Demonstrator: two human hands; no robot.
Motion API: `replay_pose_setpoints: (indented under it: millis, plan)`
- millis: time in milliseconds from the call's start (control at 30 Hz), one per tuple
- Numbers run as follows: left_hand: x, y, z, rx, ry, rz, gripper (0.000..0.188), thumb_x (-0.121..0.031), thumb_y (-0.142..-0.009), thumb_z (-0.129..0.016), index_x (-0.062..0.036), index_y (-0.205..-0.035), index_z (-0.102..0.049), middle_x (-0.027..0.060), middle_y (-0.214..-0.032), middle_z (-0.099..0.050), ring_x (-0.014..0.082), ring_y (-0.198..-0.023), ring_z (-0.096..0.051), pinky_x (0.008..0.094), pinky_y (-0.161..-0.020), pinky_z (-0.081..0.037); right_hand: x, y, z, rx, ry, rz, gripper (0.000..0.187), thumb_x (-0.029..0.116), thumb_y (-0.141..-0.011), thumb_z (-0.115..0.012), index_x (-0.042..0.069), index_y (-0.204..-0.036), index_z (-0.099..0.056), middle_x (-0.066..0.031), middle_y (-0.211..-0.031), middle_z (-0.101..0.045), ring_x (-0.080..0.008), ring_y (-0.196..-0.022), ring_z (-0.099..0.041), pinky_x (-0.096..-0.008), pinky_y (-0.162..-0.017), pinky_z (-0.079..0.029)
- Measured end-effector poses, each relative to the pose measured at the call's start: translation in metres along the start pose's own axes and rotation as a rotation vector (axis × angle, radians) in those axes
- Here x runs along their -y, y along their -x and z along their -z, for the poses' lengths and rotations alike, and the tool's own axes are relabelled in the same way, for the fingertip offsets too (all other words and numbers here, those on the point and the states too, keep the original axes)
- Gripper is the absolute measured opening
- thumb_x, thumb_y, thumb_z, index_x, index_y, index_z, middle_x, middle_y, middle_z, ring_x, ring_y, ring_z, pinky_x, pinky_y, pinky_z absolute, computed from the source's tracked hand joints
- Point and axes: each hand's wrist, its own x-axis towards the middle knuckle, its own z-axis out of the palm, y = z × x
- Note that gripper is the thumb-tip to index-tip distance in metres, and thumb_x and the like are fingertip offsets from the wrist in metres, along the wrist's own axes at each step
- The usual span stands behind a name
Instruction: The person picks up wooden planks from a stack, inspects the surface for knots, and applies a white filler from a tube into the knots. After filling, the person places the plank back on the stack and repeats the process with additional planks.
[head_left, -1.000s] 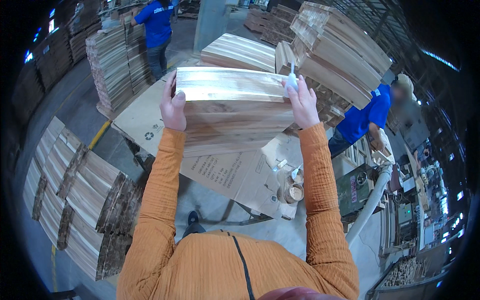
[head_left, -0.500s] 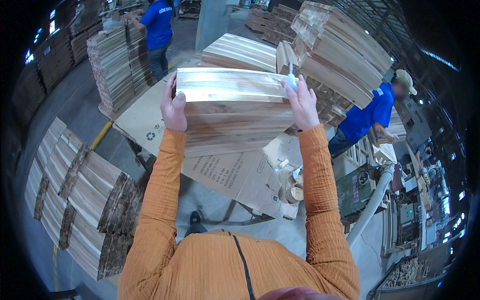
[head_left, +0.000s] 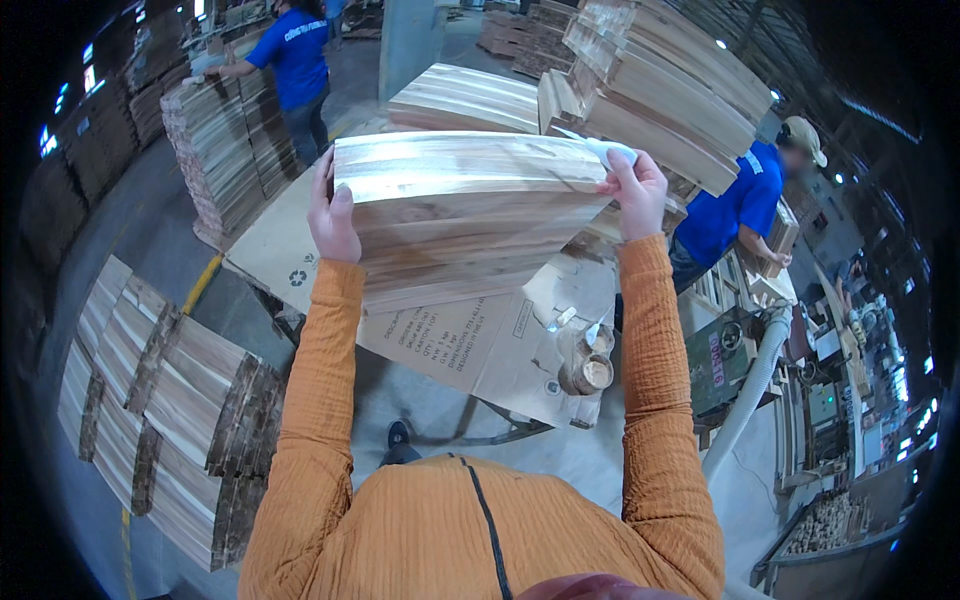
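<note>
A stack of pale wooden boards [head_left: 465, 225] stands in front of me, its bright top face tipped toward the light. My left hand [head_left: 335, 220] is closed round the stack's left end, thumb on the near face. At the right end, my right hand [head_left: 637, 195] pinches a white-handled tool with a thin pointed tip [head_left: 612, 152]. That tip lies along the far right corner of the top board; the tool's exact kind is unclear. Some of the right fingers touch the board end.
Printed cardboard [head_left: 440, 345] covers the table under the stack. Small jars [head_left: 590, 370] sit at its right. More boards are piled behind [head_left: 660, 90] and on the floor at left [head_left: 185, 390]. Two people in blue shirts work nearby, one far left [head_left: 295, 60], one right [head_left: 735, 205].
My right hand has shifted right and turned the tool, so its tip now points left across the board corner instead of upward. My left hand keeps its grip on the stack.
</note>
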Motion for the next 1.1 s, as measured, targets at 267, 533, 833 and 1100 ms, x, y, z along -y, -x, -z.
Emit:
replay_pose_setpoints:
  millis: [267,533,833,1100]
  plan:
    - [-0.001,-0.003,0.005,0.034,-0.079,-0.053,0.066,-0.040,-0.087,-0.042,0.0076,-0.132,-0.037,0.0176,-0.130,-0.047,0.0241,-0.121,-0.045,0.0338,-0.103,-0.031,-0.006,-0.006,-0.033,-0.154,-0.023,-0.017,0.021,0.019,-0.082,-0.070,0.002,-0.082,-0.059,0.0000,-0.067,-0.057,-0.0034,-0.052,-0.050,-0.0185,-0.044,-0.046]
    - [-0.007,0.000,0.001,0.009,-0.082,-0.026,0.071,-0.044,-0.086,-0.044,0.0081,-0.133,-0.036,0.0190,-0.130,-0.046,0.0251,-0.122,-0.044,0.0340,-0.102,-0.031,-0.011,-0.006,-0.035,-0.143,-0.021,0.056,0.022,0.020,-0.082,-0.069,0.001,-0.077,-0.059,-0.0008,-0.068,-0.059,-0.0039,-0.053,-0.052,-0.0183,-0.045,-0.046]
    - [-0.003,0.000,0.001,0.009,-0.093,-0.045,0.072,-0.046,-0.086,-0.043,0.0094,-0.132,-0.037,0.0198,-0.129,-0.047,0.0258,-0.121,-0.045,0.0343,-0.102,-0.031,-0.014,-0.007,-0.034,-0.126,0.009,0.057,0.022,0.019,-0.082,-0.069,0.000,-0.078,-0.060,-0.0011,-0.068,-0.059,-0.0044,-0.055,-0.054,-0.0196,-0.047,-0.049]
    - [-0.007,0.001,-0.001,0.002,-0.090,-0.030,0.073,-0.047,-0.086,-0.044,0.0094,-0.132,-0.037,0.0193,-0.128,-0.048,0.0252,-0.119,-0.046,0.0343,-0.101,-0.032,-0.014,-0.006,-0.036,-0.134,0.001,0.034,0.022,0.020,-0.082,-0.069,0.000,-0.076,-0.060,-0.0009,-0.068,-0.058,-0.0048,-0.056,-0.054,-0.0201,-0.049,-0.050]
